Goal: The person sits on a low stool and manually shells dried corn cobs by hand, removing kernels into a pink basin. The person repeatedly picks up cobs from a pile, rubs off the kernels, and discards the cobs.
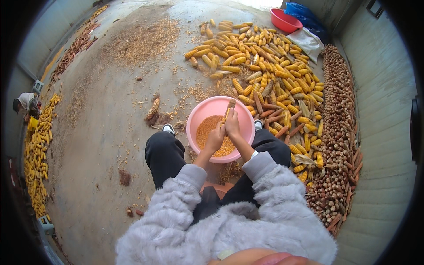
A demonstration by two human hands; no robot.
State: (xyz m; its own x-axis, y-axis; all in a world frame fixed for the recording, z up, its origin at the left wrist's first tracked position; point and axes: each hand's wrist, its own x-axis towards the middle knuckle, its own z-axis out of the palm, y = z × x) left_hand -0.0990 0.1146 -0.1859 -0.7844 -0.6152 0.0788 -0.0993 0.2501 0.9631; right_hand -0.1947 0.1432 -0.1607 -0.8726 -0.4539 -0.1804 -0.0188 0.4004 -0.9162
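Both of my hands are closed on one corn cob point(231, 104), over a pink plastic basin point(191, 116) on the floor between my feet. My left hand point(216, 135) grips the lower end of the cob. Just above it and to the right, my right hand point(232, 124) holds the cob's middle. The cob tilts up to the right; its top looks brown, with yellow kernels lower down. Loose corn kernels point(207, 127) lie in the basin beneath my hands. How many kernels remain under my fingers is hidden.
Right of the basin spreads a pile of yellow corn cobs point(281, 76), then a long stack of stripped cobs point(334, 109) along the wall. A red basin point(286, 21) and white sack point(308, 43) stand behind. Kernels point(145, 39) litter the floor. Another person point(28, 101) is at far left beside more corn.
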